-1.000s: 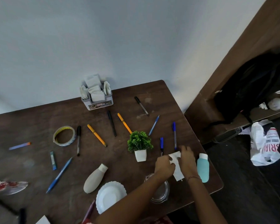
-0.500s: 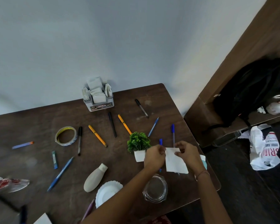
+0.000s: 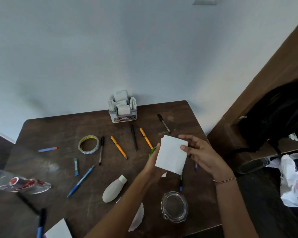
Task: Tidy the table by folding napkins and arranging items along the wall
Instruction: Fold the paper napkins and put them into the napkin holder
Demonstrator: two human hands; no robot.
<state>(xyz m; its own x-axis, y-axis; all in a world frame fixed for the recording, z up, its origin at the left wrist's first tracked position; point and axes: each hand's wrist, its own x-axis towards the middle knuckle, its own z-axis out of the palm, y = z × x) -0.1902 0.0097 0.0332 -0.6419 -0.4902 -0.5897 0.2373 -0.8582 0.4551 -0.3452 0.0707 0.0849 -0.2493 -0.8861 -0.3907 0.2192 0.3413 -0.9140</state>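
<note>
The grey napkin holder stands at the far edge of the table, against the wall, its compartments filled with folded white napkins. The clear glass dish at the near right of the table holds nothing visible.

The napkin, a flat white square, is held above the table's right half. The left hand supports it from below and at its left edge, fingers mostly hidden behind the paper. The right hand pinches its right edge between thumb and fingertips.

Half a second earlier both hands held the napkin low, near the table surface just right of the small plant. The napkin is now raised and covers most of the plant; only a green fringe shows at its left edge. The pens, the tape roll and the white bottle are unchanged.
</note>
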